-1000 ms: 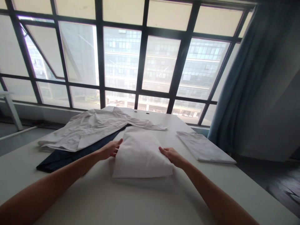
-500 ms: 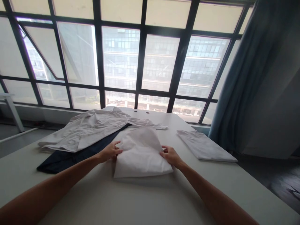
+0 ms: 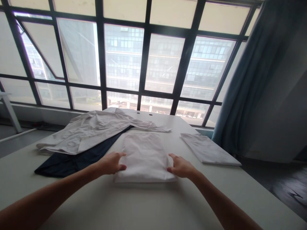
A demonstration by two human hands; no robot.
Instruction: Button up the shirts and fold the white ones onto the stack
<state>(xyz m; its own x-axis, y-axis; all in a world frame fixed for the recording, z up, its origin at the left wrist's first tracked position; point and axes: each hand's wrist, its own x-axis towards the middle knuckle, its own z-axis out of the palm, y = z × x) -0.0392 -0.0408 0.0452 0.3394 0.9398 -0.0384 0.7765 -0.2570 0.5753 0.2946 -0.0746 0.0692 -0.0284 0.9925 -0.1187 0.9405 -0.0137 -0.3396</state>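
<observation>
A folded white garment (image 3: 145, 158) lies flat in front of me as a neat rectangle, its near edge straight. My left hand (image 3: 111, 163) is at its left side, thumb and forefinger apart, the thumb tip by the fabric's edge. On the opposite side my right hand (image 3: 181, 165) mirrors this, its thumb at the right edge and forefinger stretched out. Neither hand grips the cloth. The other fingers of both hands are partly hidden.
The white table (image 3: 148, 207) bears a spread white shirt (image 3: 96, 131) over a dark navy cloth (image 3: 67, 164) at the left. Another folded white garment (image 3: 209, 150) lies at the right. Behind are large windows and a blue-grey curtain (image 3: 247, 83).
The white garment, bulging and held at both sides before, now lies flat. Both hands have let go of it, with thumbs and forefingers spread.
</observation>
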